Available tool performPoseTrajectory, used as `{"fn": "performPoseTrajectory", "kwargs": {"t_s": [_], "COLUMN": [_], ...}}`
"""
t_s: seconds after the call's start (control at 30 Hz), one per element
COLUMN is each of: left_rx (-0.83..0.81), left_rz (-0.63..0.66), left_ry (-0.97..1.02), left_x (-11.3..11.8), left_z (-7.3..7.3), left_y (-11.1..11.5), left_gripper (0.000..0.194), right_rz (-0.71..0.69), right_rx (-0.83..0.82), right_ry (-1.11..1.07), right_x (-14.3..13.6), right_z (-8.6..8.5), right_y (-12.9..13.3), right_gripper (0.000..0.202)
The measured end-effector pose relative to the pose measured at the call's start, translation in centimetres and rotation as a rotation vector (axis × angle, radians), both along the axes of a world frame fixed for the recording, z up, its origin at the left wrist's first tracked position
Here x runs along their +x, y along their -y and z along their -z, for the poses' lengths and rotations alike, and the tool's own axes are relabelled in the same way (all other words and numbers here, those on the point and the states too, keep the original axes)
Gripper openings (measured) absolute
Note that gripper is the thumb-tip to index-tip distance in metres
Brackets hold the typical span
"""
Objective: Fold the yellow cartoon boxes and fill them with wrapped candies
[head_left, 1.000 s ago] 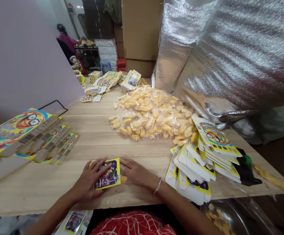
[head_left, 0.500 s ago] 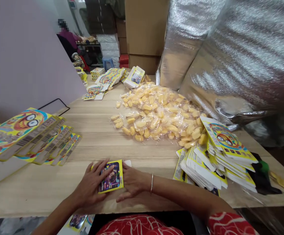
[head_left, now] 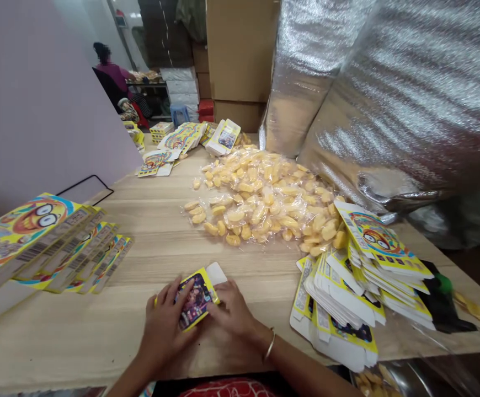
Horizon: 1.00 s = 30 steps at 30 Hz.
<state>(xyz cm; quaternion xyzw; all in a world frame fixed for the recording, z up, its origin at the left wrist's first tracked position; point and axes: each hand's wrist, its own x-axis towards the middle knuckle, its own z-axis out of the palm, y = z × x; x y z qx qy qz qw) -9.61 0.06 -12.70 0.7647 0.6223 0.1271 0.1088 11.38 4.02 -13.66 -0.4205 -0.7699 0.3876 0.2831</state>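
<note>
A small yellow carton (head_left: pixel 196 302) with a dark picture on its face lies tilted on the table near the front edge. My left hand (head_left: pixel 160 322) is closed around its left side, fingers resting over the printed face. At the right end my right hand (head_left: pixel 236 310) pinches the carton, thumb on the face and fingers by the end. A white flap (head_left: pixel 216 273) sticks out from that end, partly behind the fingers. Beyond the hands lies a heap of yellow pieces in clear wrappers (head_left: pixel 260 212).
Flattened yellow cartons (head_left: pixel 339 295) are piled at the right, beside a black and green object (head_left: pixel 444 289). Filled-out cartons (head_left: pixel 53 242) stand stacked at the left. More cartons (head_left: pixel 184 137) lie at the back. Silver-wrapped boxes (head_left: pixel 389 110) border the right; a person (head_left: pixel 113 77) sits far off.
The carton has turned slightly, its right end now higher, and more of the white flap shows. My right hand has moved from flat beside the carton to pinching its end. The view has shifted.
</note>
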Motion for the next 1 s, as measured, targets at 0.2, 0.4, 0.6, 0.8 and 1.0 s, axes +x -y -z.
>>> {"fn": "performPoseTrajectory", "kwargs": {"t_s": [0.2, 0.4, 0.6, 0.8, 1.0], "left_rx": [-0.64, -0.532, -0.489, -0.346, -0.345], "left_rz": [-0.286, -0.478, -0.373, -0.262, -0.177], "left_ry": [1.048, 1.438, 1.31, 1.129, 1.131], "left_x": [3.6, 5.3, 5.5, 4.7, 4.7], "left_z": [-3.4, -5.1, -4.4, -5.8, -6.6], "left_y": [0.1, 0.6, 1.7, 1.0, 1.4], "left_gripper": [0.063, 0.093, 0.034, 0.03, 0.032], "right_rz": [-0.158, 0.447, 0.187, 0.173, 0.31], "right_rx": [-0.044, -0.037, -0.128, -0.051, -0.175], "right_ry": [-0.313, -0.314, -0.427, -0.41, -0.529], "right_x": [2.4, 2.1, 3.1, 3.4, 3.4], "right_z": [-3.7, -4.5, -4.2, -4.9, -4.8], "right_y": [-2.9, 1.3, 3.0, 2.9, 3.6], "right_gripper": [0.029, 0.038, 0.023, 0.025, 0.031]}}
